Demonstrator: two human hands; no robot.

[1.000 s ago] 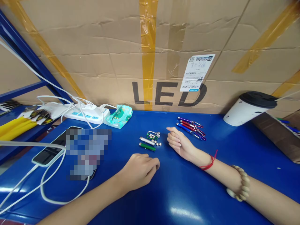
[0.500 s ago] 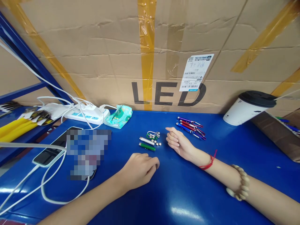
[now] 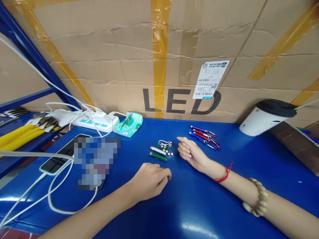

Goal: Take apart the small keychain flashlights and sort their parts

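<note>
My left hand [image 3: 152, 181] rests on the blue tabletop, fingers curled under and thumb against them; nothing shows in it. Just beyond it lie a green metal tube [image 3: 158, 156] and a silver tube [image 3: 158, 150], side by side. Small silver button cells [image 3: 170, 154] are scattered at their right ends, with green and silver carabiner clips [image 3: 164, 144] behind. To the right of these, my right hand [image 3: 190, 151] lies on its side in a loose fist, with no object visible in it. Beyond it sits a group of purple, red and blue penlights [image 3: 203, 135] with clips attached.
At the left are a phone [image 3: 63, 156], a blurred-out device [image 3: 96, 162] and white charging cables. A power strip [image 3: 97, 122] and a tissue pack [image 3: 131, 124] stand near the large cardboard box [image 3: 112, 66]. A lidded paper cup [image 3: 261, 119] is at the back right.
The view has shifted slightly, so everything appears a little further right. Both hands keep their pose, and the tubes, cells and penlights stay in place.
</note>
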